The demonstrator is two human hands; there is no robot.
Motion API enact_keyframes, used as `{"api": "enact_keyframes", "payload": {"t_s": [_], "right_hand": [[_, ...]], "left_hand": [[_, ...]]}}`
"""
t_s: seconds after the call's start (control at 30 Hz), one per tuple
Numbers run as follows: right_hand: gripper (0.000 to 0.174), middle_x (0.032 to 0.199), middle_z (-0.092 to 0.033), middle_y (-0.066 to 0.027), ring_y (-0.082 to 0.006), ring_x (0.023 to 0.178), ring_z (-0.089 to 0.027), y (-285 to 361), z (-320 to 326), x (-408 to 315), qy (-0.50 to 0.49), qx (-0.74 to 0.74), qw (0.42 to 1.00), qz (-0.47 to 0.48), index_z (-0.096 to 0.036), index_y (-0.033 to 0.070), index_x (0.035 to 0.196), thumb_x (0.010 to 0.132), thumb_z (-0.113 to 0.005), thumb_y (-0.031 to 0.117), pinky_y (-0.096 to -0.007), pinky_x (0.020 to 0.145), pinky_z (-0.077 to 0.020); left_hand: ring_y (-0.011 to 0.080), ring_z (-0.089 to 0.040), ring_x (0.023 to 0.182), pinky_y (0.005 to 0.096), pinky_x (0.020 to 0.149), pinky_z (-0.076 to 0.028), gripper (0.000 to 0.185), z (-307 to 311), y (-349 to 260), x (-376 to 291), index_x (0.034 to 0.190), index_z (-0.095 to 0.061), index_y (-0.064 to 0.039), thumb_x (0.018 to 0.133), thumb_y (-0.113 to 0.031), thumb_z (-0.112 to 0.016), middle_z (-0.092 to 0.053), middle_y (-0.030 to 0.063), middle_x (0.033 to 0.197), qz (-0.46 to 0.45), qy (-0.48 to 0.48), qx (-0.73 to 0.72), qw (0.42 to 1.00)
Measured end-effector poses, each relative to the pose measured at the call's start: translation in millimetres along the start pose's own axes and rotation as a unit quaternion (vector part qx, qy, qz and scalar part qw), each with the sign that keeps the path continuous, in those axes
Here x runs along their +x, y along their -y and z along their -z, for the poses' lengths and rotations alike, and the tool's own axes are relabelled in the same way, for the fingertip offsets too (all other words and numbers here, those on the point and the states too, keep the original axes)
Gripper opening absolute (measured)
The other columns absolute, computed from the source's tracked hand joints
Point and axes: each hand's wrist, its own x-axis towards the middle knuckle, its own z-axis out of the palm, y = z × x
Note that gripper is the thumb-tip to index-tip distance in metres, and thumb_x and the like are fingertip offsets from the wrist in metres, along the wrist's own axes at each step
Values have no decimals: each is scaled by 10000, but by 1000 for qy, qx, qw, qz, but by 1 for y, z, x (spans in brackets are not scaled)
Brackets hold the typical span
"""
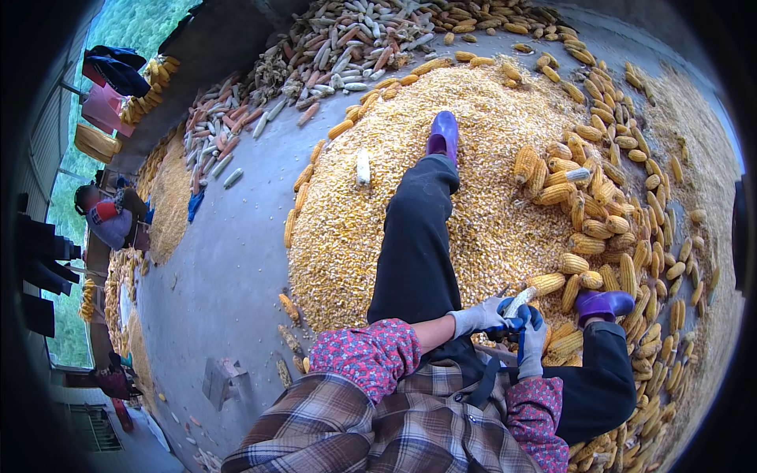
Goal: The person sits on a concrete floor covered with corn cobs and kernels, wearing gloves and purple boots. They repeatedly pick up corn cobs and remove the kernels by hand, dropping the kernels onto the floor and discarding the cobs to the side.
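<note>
Both of my hands wear grey gloves with blue fingers and meet in front of my lap. A pale, mostly bare corn cob (pixel 520 301) is held between them, its tip pointing up and right. My left hand (pixel 484 317) closes around the cob's left side; a thin dark point (pixel 503 290) sticks out beside it, and what it belongs to is hidden. My right hand (pixel 531 336) grips the cob from the right. Beneath and beyond lies a broad heap of loose corn kernels (pixel 366 254). Unshelled yellow ears (pixel 585 243) are piled just past my right hand.
My purple shoes rest on the kernels (pixel 443 133) and among the ears (pixel 603 303). A row of ears (pixel 303 177) edges the heap. Bare cobs (pixel 349 41) are piled at the back. A small stool (pixel 223 381) stands at left. Another person (pixel 112 219) sits farther left.
</note>
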Motion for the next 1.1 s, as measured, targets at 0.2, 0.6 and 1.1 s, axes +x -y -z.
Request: {"api": "enact_keyframes", "payload": {"t_s": [0.2, 0.6, 1.1], "right_hand": [[352, 857, -613, -60, -108, 626, -574, 5, -3, -2, 7, 11, 1000, -1, -570, 9, 1031, 820, -604, 289, -230, 463, -473], [187, 785, -563, -68, -143, 625, -536, -19, 17, 11, 11, -121, 993, -3, -575, 2, 900, 795, -589, 157, -275, 546, -441], [230, 558, -545, -61, -128, 367, -463, 38, 1, -12, -63, 101, 992, -49, -566, 31, 784, 855, -539, 248, -263, 317, -379]], "left_hand": [[121, -503, 809, 294, 762, -425, 486, 0, 8, 3, 1051, -513, -44, 713, -341, -698, -595, 57, 922, 26, -4, 9, 1000], [130, -499, 489, 285, 421, -429, 358, -7, 7, -7, 1006, -508, -105, 732, -297, -635, -580, 43, 697, 110, 18, -7, 994], [187, -569, 805, 291, 653, -492, 400, 264, -183, 29, 998, -504, -79, 804, -423, -568, -575, 83, 861, -258, -338, -310, 850]]}}
